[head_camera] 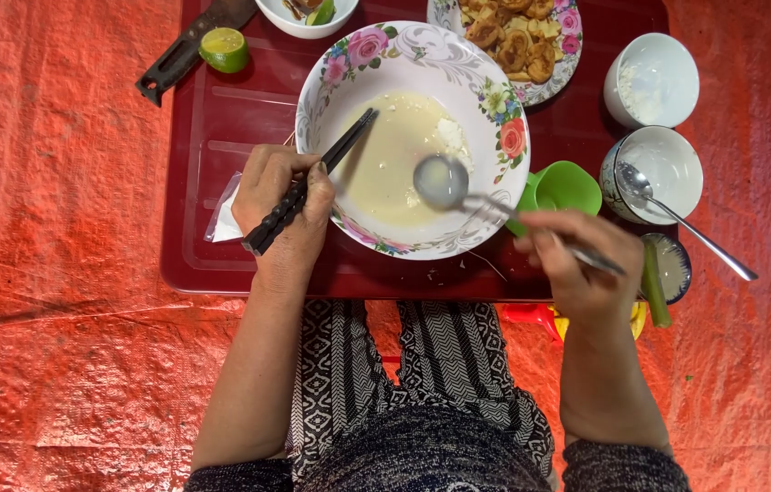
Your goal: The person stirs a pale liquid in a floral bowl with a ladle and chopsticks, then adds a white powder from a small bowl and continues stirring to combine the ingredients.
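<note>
Head view
Surface: a dark red rectangular plastic tray-table (221, 128) is set on a wrinkled orange-red woven tarpaulin (48, 273) that covers the ground on every side.
Main thing: a large white ceramic bowl with a pink rose rim (349, 56) is placed at the tray's near middle, holding a shallow pool of pale creamy liquid (385, 169).
Left hand: the left hand (280, 210) is closed around a pair of black chopsticks (312, 182), whose tips are laid over the bowl's rim into the liquid.
Right hand: the right hand (576, 260) is clamped on the handle of a metal spoon (444, 180), its scoop held over the liquid.
Edges and room: the bowl's near rim is kept just inside the tray's near edge; open tarpaulin is left on both sides.
Around: a halved lime (224, 48) and a dark-handled knife (185, 50) are seen far left; a floral plate of fried pieces (517, 36) far middle; two white bowls (651, 80) right, the nearer one with a second spoon (686, 223); a green plastic cup (567, 187) is wedged just beside the large bowl, close to the right hand.
</note>
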